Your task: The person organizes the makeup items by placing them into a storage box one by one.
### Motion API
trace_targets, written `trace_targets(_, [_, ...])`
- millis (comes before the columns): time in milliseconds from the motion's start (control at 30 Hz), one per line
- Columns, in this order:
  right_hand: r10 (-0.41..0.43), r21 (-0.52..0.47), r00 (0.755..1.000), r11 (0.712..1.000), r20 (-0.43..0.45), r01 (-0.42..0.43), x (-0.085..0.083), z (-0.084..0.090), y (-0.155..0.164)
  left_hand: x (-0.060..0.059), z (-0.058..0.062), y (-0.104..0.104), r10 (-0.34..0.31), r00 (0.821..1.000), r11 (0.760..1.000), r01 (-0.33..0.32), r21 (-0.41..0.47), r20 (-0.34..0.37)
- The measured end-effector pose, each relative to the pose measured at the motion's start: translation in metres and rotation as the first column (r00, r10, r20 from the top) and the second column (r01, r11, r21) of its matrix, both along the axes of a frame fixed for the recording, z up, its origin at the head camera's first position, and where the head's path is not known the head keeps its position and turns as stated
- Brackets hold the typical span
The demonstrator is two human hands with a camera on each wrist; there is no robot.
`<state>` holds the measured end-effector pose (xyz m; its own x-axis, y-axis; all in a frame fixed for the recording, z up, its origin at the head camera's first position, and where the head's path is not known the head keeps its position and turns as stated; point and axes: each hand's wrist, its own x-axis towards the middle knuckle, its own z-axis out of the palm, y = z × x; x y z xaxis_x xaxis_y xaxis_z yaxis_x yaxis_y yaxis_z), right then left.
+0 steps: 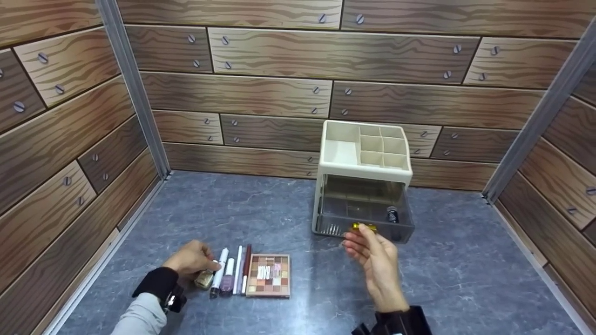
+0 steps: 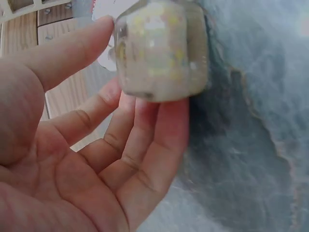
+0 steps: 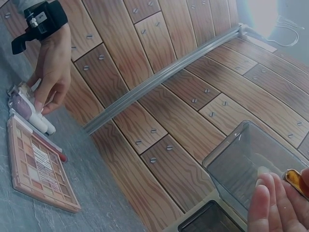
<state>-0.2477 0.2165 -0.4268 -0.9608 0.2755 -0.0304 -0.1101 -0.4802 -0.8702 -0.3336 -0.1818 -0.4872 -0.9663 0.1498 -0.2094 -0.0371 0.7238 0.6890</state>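
Note:
My right hand (image 1: 368, 244) pinches a small gold item (image 1: 363, 227) at the front edge of the open smoky drawer (image 1: 358, 218) of a cream organiser (image 1: 363, 153). In the right wrist view the gold item (image 3: 295, 180) shows by my fingertips (image 3: 265, 203), over the drawer (image 3: 246, 166). A small dark bottle (image 1: 392, 214) lies in the drawer. My left hand (image 1: 193, 258) grips a pale glittery bottle (image 1: 204, 279) at the left end of a row of cosmetics; the left wrist view shows that bottle (image 2: 161, 50) between thumb and fingers (image 2: 145, 140).
On the grey tabletop (image 1: 288, 218) lie several tubes and pencils (image 1: 233, 274) and an eyeshadow palette (image 1: 268, 275). Wood-pattern walls (image 1: 279, 93) enclose the table on three sides, with metal posts (image 1: 135, 88) at the corners.

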Motion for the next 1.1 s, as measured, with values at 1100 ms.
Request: trace_targets(1100, [-0.002, 0.01, 1.0, 1.0, -0.018, 0.002, 0.0, -0.001, 0.0, 0.005, -0.003, -0.022, -0.057, 0.969, 0.948, -0.023, 0.318, 0.24])
